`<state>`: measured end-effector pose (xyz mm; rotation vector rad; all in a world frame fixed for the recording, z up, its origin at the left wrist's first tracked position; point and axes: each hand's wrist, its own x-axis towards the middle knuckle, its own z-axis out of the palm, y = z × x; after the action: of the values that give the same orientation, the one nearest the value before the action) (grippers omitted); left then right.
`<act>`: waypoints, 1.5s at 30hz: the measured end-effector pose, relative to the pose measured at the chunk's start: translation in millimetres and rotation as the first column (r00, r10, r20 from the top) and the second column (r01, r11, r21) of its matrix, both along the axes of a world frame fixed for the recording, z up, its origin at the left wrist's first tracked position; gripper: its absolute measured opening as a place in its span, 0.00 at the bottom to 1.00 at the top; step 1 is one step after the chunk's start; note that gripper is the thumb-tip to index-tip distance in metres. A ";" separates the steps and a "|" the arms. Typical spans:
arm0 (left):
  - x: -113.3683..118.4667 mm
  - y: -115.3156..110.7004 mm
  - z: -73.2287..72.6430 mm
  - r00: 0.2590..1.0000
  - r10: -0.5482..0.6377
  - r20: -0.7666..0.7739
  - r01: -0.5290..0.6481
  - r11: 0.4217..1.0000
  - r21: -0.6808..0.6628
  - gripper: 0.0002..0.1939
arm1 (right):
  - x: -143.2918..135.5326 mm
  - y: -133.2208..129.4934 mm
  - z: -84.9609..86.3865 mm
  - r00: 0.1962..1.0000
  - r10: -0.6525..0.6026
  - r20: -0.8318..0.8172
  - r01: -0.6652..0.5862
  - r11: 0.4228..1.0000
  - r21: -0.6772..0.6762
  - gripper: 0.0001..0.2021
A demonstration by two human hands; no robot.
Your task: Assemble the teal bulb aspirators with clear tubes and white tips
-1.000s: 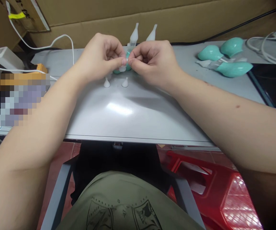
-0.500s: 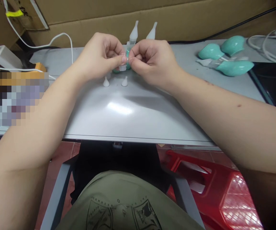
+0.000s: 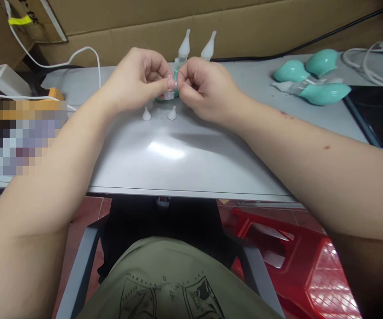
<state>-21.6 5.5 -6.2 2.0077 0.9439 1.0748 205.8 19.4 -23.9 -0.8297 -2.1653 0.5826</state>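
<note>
Between thumb and fingers, my left hand pinches a small clear plastic piece. My right hand is closed right beside it, its fingertips pinched at the piece's right side; whatever they grip is too small and covered to name. Just behind the hands stand translucent parts with a white pointed nozzle and a second white nozzle; their lower ends are partly hidden. Some teal shows behind my fingers. Two small white cone-shaped tips, the left tip and the right tip, stand on the table in front.
Teal squeeze bulbs with clear nozzle parts lie at the right of the grey table, near a dark flat device and coiled white cable. A white charger is at left. Cardboard stands behind; a red stool is below.
The right hand has shifted very slightly left and turned a little, its fingers still pinched. The left hand keeps its hold on the clear piece. The view has moved slightly.
</note>
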 end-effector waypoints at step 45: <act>1.9 -9.2 8.0 0.995 -0.078 0.061 0.082 0.995 -0.061 0.20 | 7.3 2.2 -2.0 0.980 0.104 -0.170 -0.140 0.967 -0.214 0.19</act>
<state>-19.7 -3.8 1.8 1.9351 0.8497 1.0411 213.1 21.5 -25.9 -0.7432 -2.0399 0.9395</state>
